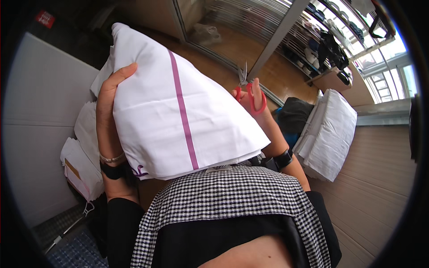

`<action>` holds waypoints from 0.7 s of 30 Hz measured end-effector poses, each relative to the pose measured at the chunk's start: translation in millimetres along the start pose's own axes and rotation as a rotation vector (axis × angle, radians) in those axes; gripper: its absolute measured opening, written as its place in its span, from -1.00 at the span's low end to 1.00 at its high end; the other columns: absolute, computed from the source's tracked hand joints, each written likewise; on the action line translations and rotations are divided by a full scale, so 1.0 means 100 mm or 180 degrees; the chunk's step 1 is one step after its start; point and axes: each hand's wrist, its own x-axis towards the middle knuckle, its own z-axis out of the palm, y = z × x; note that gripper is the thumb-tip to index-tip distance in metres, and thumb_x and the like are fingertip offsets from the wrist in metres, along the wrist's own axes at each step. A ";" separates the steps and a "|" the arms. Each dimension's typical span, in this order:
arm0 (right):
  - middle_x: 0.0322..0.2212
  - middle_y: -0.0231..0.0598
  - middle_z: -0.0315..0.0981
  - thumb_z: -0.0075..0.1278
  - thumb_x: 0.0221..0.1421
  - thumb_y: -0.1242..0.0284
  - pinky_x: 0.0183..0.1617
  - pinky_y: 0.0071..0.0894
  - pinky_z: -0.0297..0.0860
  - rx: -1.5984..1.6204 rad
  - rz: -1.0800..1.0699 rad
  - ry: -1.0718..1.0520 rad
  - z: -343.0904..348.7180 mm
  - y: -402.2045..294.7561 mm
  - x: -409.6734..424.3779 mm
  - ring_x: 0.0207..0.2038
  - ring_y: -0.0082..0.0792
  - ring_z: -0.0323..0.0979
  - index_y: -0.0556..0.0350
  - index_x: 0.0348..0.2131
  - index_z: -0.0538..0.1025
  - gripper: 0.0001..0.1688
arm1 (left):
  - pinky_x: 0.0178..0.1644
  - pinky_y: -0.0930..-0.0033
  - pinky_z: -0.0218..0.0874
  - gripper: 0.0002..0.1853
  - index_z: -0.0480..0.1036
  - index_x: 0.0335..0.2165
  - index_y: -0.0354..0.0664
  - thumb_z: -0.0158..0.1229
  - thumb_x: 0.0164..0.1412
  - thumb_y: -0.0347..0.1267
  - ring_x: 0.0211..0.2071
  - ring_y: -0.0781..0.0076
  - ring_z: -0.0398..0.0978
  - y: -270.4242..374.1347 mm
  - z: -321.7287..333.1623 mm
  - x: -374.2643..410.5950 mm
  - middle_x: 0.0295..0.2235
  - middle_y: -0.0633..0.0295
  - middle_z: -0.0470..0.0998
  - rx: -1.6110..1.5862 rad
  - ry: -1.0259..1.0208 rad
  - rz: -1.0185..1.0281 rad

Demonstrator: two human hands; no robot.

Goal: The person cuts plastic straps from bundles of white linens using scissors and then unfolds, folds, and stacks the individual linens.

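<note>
A large folded white cloth (154,100) with a purple stripe fills the middle of the view, raised above the lap. My left hand (117,78) grips its left side, thumb on top and the other fingers hidden behind the fabric. To the right of the cloth my right hand (249,95) has red-handled scissors (256,104) on its fingers, their blades parted and pointing up and away. Purple stitching or print shows at the cloth's lower left corner. A black-and-white checked apron (228,197) lies below the cloth's near edge.
At the right is a thick stack of folded white cloth (330,137), beside a dark cloth item (295,112). More white fabric (87,130) lies at the left, next to a pale panel (43,110). A framed glass door (231,33) and a shoe rack (311,50) stand beyond.
</note>
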 end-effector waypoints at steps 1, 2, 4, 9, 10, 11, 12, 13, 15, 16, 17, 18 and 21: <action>-0.53 -0.45 0.42 -0.13 0.18 -0.09 -0.44 -0.60 0.27 0.0254 -0.0142 0.0042 -0.06 -0.16 -0.14 -0.52 -0.60 0.33 0.03 -0.40 0.47 -0.45 | -0.01 0.42 0.31 -0.47 0.27 -0.04 -0.57 0.08 0.16 -0.30 -0.18 0.26 0.50 -0.06 0.20 0.09 -0.15 -0.10 0.47 -0.0037 -0.0177 -0.0098; -0.53 -0.43 0.40 0.11 0.09 0.14 -0.42 -0.58 0.30 0.0280 -0.0335 0.0444 -0.21 -0.25 -0.25 -0.52 -0.58 0.33 0.08 -0.41 0.46 -0.63 | -0.02 0.41 0.32 -0.50 0.28 -0.05 -0.54 0.08 0.16 -0.33 -0.18 0.28 0.50 -0.12 0.40 0.17 -0.16 -0.08 0.48 -0.0070 -0.0360 -0.0203; -0.50 -0.42 0.39 0.19 -0.02 0.33 -0.38 -0.61 0.30 -0.0469 -0.0547 0.0383 -0.57 -0.56 -0.52 -0.49 -0.57 0.34 0.09 -0.40 0.44 -0.72 | -0.02 0.39 0.34 -0.57 0.31 -0.06 -0.51 0.06 0.17 -0.38 -0.18 0.29 0.51 -0.30 0.98 0.30 -0.18 -0.05 0.50 -0.0256 -0.0864 -0.0318; -0.41 -0.42 0.35 0.25 -0.19 0.57 -0.21 -0.61 0.25 -0.1175 -0.1756 0.1676 -0.65 -0.93 -1.25 -0.31 -0.55 0.33 0.10 -0.33 0.39 -0.62 | -0.09 0.36 0.38 -0.53 0.33 -0.04 -0.45 0.09 0.14 -0.35 -0.21 0.29 0.53 -0.59 1.66 0.42 -0.15 -0.02 0.50 -0.0365 -0.1716 -0.0249; -0.40 -0.42 0.34 0.24 -0.19 0.58 -0.19 -0.59 0.25 -0.1171 -0.2105 0.1756 -0.72 -1.05 -1.43 -0.31 -0.54 0.33 0.09 -0.33 0.39 -0.61 | -0.10 0.37 0.37 -0.53 0.34 -0.04 -0.44 0.08 0.14 -0.32 -0.21 0.30 0.53 -0.65 1.84 0.41 -0.17 -0.01 0.51 -0.0329 -0.1839 -0.0285; -0.39 -0.43 0.34 0.23 -0.20 0.60 -0.17 -0.57 0.24 -0.1176 -0.2448 0.1829 -0.79 -1.16 -1.67 -0.30 -0.54 0.32 0.09 -0.33 0.38 -0.61 | -0.12 0.38 0.37 -0.53 0.36 -0.05 -0.43 0.06 0.15 -0.29 -0.22 0.32 0.53 -0.70 1.99 0.43 -0.18 0.01 0.52 -0.0291 -0.1954 -0.0318; -0.37 -0.42 0.35 0.22 -0.19 0.61 -0.14 -0.57 0.24 -0.1380 -0.2763 0.2029 -0.75 -1.25 -1.91 -0.28 -0.54 0.32 0.08 -0.33 0.37 -0.62 | -0.18 0.42 0.37 -0.54 0.38 -0.06 -0.38 0.08 0.14 -0.26 -0.24 0.36 0.53 -0.86 2.07 0.61 -0.21 0.06 0.54 -0.0268 -0.2234 -0.0340; -0.35 -0.42 0.36 0.20 -0.17 0.62 -0.11 -0.58 0.23 -0.1556 -0.3074 0.2230 -0.76 -1.27 -2.15 -0.26 -0.54 0.33 0.08 -0.34 0.37 -0.64 | -0.20 0.41 0.38 -0.58 0.40 -0.09 -0.36 0.06 0.15 -0.28 -0.27 0.36 0.54 -1.03 2.21 0.71 -0.23 0.10 0.55 -0.0114 -0.2379 -0.0176; -0.30 -0.36 0.39 0.18 -0.13 0.61 -0.04 -0.55 0.23 -0.1612 -0.3151 0.2717 -0.85 -1.30 -2.47 -0.19 -0.52 0.35 0.06 -0.35 0.36 -0.68 | -0.21 0.41 0.39 -0.61 0.41 -0.09 -0.36 0.08 0.15 -0.33 -0.26 0.34 0.54 -1.29 2.48 0.78 -0.23 0.12 0.55 -0.0193 -0.3029 -0.0233; -0.25 -0.32 0.41 0.16 -0.10 0.61 0.00 -0.53 0.23 -0.1707 -0.3198 0.2877 -0.95 -1.29 -2.59 -0.15 -0.50 0.35 0.06 -0.35 0.35 -0.69 | -0.20 0.40 0.40 -0.63 0.40 -0.10 -0.36 0.08 0.16 -0.35 -0.26 0.34 0.54 -1.48 2.61 0.76 -0.24 0.11 0.55 -0.0349 -0.3128 -0.0443; -0.21 -0.27 0.42 0.15 -0.07 0.61 0.03 -0.51 0.22 -0.1818 -0.3240 0.3083 -1.03 -1.28 -2.74 -0.11 -0.48 0.36 0.05 -0.36 0.35 -0.71 | -0.20 0.40 0.40 -0.64 0.40 -0.10 -0.37 0.08 0.16 -0.37 -0.25 0.34 0.54 -1.68 2.76 0.74 -0.24 0.10 0.55 -0.0529 -0.3251 -0.0683; -0.13 -0.17 0.43 0.15 -0.04 0.59 0.06 -0.50 0.24 -0.1876 -0.3137 0.3125 -1.22 -1.26 -2.86 -0.07 -0.46 0.36 0.05 -0.34 0.36 -0.73 | -0.19 0.39 0.40 -0.64 0.39 -0.09 -0.36 0.09 0.17 -0.36 -0.22 0.36 0.54 -1.93 2.88 0.76 -0.26 0.11 0.55 -0.0517 -0.3201 -0.1030; -0.14 -0.17 0.45 0.20 -0.08 0.55 -0.11 -0.53 0.35 -0.2347 -0.2104 0.4722 -2.32 -0.55 -3.07 -0.17 -0.46 0.42 0.20 -0.24 0.39 -0.62 | -0.17 0.45 0.37 -0.61 0.35 -0.05 -0.34 0.08 0.21 -0.32 -0.19 0.44 0.51 -2.96 2.75 0.56 -0.23 0.16 0.52 -0.0134 -0.2865 -0.2250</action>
